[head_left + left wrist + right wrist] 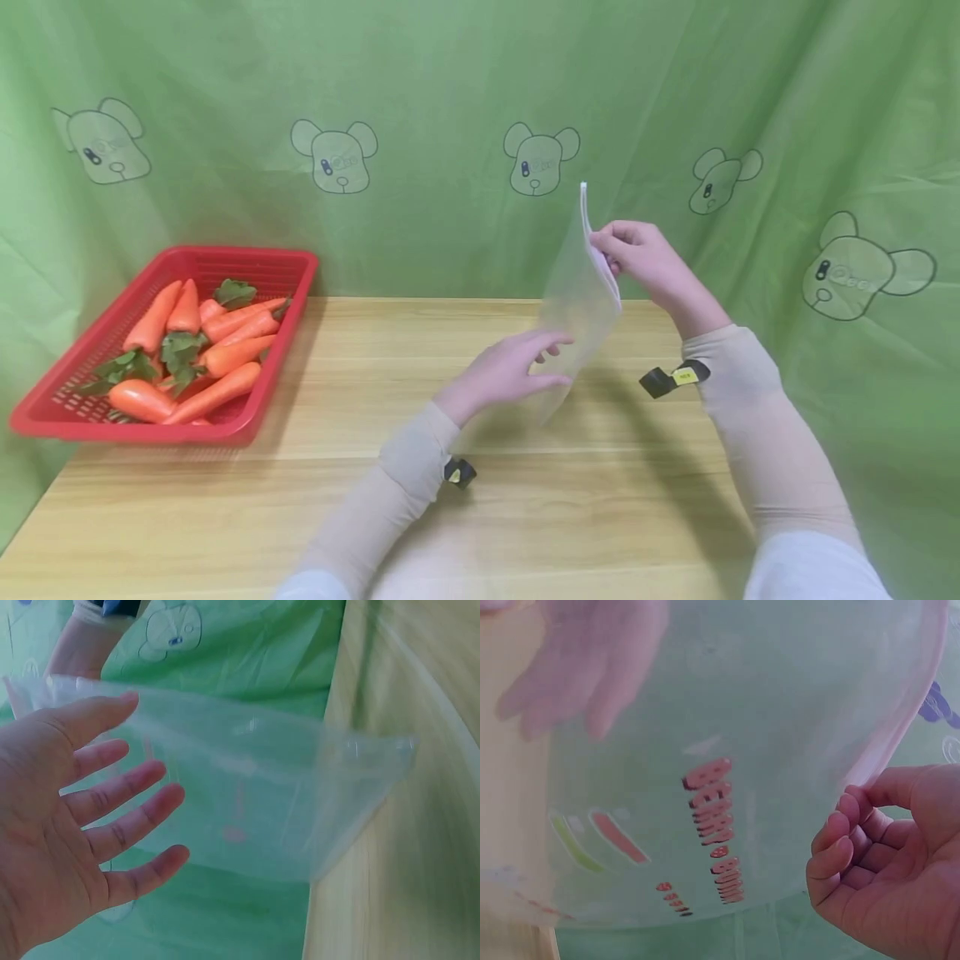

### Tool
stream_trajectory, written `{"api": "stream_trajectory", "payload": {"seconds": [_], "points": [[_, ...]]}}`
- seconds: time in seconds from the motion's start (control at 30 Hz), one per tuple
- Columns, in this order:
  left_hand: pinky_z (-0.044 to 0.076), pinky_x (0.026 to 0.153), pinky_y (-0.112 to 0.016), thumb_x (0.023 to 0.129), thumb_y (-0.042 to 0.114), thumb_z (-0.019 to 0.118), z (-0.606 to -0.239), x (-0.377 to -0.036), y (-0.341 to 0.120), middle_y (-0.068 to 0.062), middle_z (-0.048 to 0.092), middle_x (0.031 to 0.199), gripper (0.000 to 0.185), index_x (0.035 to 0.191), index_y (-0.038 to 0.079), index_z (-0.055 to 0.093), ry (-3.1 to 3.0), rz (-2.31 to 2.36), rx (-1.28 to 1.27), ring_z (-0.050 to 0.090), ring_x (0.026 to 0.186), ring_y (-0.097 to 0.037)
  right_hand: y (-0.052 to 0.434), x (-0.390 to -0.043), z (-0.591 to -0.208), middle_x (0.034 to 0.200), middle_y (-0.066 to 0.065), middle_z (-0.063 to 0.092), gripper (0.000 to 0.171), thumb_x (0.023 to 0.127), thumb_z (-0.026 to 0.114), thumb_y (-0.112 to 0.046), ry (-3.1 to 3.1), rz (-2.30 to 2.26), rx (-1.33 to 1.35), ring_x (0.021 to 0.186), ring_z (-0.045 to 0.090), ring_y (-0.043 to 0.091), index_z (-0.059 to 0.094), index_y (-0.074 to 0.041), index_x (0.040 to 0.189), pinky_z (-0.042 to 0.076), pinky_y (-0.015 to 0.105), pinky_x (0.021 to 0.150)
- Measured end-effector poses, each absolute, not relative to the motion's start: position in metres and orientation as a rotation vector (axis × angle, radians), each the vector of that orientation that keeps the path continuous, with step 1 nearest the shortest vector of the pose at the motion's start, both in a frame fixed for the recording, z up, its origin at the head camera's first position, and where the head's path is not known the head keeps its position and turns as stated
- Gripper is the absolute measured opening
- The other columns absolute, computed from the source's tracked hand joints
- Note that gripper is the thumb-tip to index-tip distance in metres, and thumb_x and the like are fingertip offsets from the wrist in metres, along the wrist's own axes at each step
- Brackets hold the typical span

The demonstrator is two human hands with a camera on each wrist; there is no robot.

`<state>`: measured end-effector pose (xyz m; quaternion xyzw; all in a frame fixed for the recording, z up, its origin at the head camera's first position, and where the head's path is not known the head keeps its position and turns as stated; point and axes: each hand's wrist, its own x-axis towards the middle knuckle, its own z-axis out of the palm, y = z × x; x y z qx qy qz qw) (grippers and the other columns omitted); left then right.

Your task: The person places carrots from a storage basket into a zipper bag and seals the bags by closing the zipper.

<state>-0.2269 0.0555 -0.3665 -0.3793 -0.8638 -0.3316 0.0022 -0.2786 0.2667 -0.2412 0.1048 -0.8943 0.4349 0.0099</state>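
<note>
Our right hand (637, 250) pinches the top edge of the clear plastic bag (577, 308), which hangs in the air over the tabletop (375, 500) at about 1 o'clock from centre. Our left hand (510, 371) is spread with relaxed fingers, just beside the bag's lower part. We judge it best to keep the pinch firm and steady the loose film with our flat palm

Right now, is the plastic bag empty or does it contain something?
Empty: the plastic bag is see-through, and only the left hand shows behind it.
</note>
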Motion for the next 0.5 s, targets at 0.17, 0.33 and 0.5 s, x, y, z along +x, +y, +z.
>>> {"api": "stream_trajectory", "payload": {"seconds": [0.17, 0.33, 0.5], "points": [[0.052, 0.093, -0.03, 0.097, 0.034, 0.058, -0.373, -0.235, 0.032, -0.004, 0.066, 0.124, 0.046, 0.14, 0.018, 0.051, -2.692, -1.152, -1.101, 0.064, 0.107, -0.016, 0.247, -0.28, -0.247, 0.071, -0.009, 0.056, 0.022, 0.099, 0.054, -0.028, -2.789, 1.384, 0.366, 0.067, 0.051, 0.008, 0.061, -0.009, 0.09, 0.048, 0.024, 0.065], [0.052, 0.093, -0.036, 0.099, 0.028, 0.056, -0.373, -0.242, 0.01, -0.004, 0.068, 0.117, 0.038, 0.134, 0.015, 0.056, -2.621, -1.363, -0.935, 0.063, 0.106, -0.017, 0.23, -0.281, -0.252, 0.068, -0.008, 0.053, 0.023, 0.099, 0.054, -0.027, -2.806, 1.386, 0.43, 0.067, 0.049, 0.009, 0.06, -0.008, 0.089, 0.045, 0.025, 0.064], [0.052, 0.094, -0.039, 0.1, 0.034, 0.051, -0.372, -0.252, -0.008, -0.004, 0.068, 0.118, 0.037, 0.13, 0.013, 0.058, -2.565, -1.543, -0.726, 0.063, 0.108, -0.02, 0.213, -0.281, -0.258, 0.068, -0.007, 0.053, 0.023, 0.099, 0.053, -0.025, -2.831, 1.406, 0.475, 0.068, 0.049, 0.009, 0.061, -0.006, 0.091, 0.044, 0.026, 0.062]]}}
